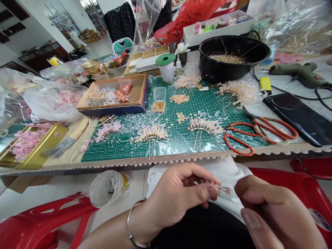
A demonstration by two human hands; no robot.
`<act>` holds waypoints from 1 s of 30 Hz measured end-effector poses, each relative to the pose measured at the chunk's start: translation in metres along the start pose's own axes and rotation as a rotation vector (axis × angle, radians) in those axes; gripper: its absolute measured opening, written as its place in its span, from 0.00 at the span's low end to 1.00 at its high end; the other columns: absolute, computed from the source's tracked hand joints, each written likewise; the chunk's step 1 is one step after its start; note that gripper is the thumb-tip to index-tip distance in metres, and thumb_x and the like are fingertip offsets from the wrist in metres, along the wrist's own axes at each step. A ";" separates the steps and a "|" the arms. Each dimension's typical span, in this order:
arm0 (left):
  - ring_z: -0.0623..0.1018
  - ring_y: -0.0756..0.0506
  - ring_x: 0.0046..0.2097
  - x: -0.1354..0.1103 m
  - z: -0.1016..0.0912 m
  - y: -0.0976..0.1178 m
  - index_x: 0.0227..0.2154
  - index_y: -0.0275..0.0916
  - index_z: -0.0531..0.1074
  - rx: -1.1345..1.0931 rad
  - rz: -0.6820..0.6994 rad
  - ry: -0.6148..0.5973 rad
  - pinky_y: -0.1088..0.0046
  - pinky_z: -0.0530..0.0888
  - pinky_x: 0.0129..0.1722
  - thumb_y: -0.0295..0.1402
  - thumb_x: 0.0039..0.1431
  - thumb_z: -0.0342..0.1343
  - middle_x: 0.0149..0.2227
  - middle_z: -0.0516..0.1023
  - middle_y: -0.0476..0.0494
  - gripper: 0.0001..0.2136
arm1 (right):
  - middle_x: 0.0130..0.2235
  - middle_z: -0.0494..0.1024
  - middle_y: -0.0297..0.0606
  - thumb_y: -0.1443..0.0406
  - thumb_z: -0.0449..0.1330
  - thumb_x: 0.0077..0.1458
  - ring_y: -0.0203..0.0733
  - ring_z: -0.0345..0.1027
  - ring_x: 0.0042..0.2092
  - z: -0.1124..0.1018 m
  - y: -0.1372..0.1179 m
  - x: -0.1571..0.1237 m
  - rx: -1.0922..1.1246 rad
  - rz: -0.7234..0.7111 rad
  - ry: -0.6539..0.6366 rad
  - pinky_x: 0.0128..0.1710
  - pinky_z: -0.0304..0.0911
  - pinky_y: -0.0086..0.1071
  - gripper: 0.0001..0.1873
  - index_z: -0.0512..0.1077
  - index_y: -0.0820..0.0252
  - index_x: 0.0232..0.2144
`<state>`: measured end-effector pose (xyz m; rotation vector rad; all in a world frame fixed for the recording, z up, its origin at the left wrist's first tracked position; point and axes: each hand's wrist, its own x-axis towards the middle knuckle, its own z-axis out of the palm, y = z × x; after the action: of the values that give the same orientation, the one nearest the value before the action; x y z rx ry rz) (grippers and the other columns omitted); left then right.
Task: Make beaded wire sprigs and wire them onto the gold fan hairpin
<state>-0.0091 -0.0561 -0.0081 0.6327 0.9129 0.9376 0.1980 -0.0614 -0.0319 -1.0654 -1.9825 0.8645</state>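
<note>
Several items crowd the bench, logged left to right. Far left: a gold tin [45,147] of pink blossoms, with crumpled clear plastic bags [52,100] behind it. Below the bench edge, a red chair [38,221] and a white tub [110,188] lying on its side, mouth toward the camera. Next, a shallow brown box [137,91] of mixed beads and gilt pins sits at the left corner of the green cutting mat [181,138]. On the mat, three beaded hairpin fans lie in a row near the front edge: one pink [107,129], one yellow-pink [151,133], one pale [203,126]. A green-topped spool [166,64] stands at the back of the mat. Right of centre: a black basin [233,57] holding straw-coloured strands. Orange-handled pliers [259,133] lie half off the mat's right edge. Beyond them lie a black phone [298,117] and a green glue gun [303,72].

Nothing stands between the camera and the hands, which are below the bench edge, over a white cloth [225,171] on the lap.

The left hand [181,193], bracelet [132,224] at the wrist, has thumb and forefinger pressed together on a beaded sprig [223,188]. The sprig is small, thin and wiry, with clear and pinkish beads, and it pokes rightward from the pinch. The right hand [272,207] is curled, knuckles toward the camera, its fingertips just beside the sprig's free end. Contact there is hidden, so its grip cannot be read.
</note>
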 end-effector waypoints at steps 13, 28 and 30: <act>0.76 0.52 0.32 0.003 0.002 0.002 0.31 0.37 0.82 -0.024 0.025 -0.020 0.81 0.72 0.27 0.35 0.52 0.73 0.31 0.79 0.46 0.08 | 0.23 0.62 0.27 0.51 0.53 0.69 0.31 0.53 0.22 0.011 -0.003 0.015 0.729 0.448 -0.254 0.20 0.56 0.22 0.18 0.66 0.55 0.32; 0.76 0.50 0.34 0.005 -0.001 0.006 0.33 0.35 0.78 0.138 -0.093 -0.070 0.80 0.73 0.26 0.39 0.58 0.67 0.30 0.77 0.46 0.11 | 0.48 0.75 0.47 0.68 0.54 0.66 0.43 0.75 0.46 -0.013 0.000 0.026 -0.330 -0.355 -0.089 0.42 0.75 0.30 0.16 0.67 0.60 0.55; 0.75 0.51 0.31 0.005 0.000 0.007 0.31 0.34 0.78 0.131 -0.123 -0.102 0.81 0.72 0.25 0.38 0.58 0.68 0.29 0.76 0.47 0.11 | 0.51 0.75 0.46 0.73 0.53 0.64 0.46 0.73 0.50 -0.019 0.003 0.033 -0.401 -0.472 -0.124 0.47 0.73 0.36 0.20 0.69 0.60 0.57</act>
<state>-0.0103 -0.0487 -0.0043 0.7213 0.9170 0.7332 0.2020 -0.0269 -0.0156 -0.7055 -2.4390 0.2915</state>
